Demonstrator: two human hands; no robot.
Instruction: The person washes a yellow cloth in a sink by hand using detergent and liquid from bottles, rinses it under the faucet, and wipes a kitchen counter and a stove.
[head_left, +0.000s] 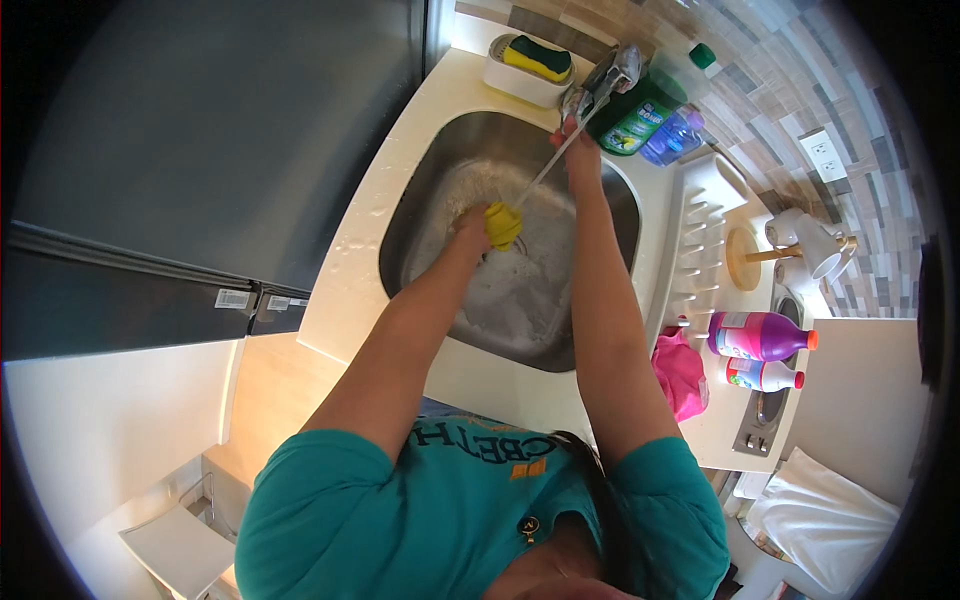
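Observation:
My left hand (472, 223) is down inside the stainless steel sink (510, 355), gripping a bunched yellow cloth (503, 226). A thin stream of water (553, 161) runs from the chrome faucet (624, 69) down to the cloth. Suds and wet foam cover the sink's bottom. At the sink's back right rim, my right hand (580, 148) is up against the lower part of the faucet. The water stream crosses in front of its fingers, so their grip is not clear.
Behind the sink stand a white holder (525, 81) with a green-and-yellow sponge (537, 58), a green soap bottle (637, 112) and a blue bottle (673, 140). Rightward are a white dish rack (694, 247), a pink cloth (679, 373), a purple bottle (757, 337) and a mug stand (742, 259).

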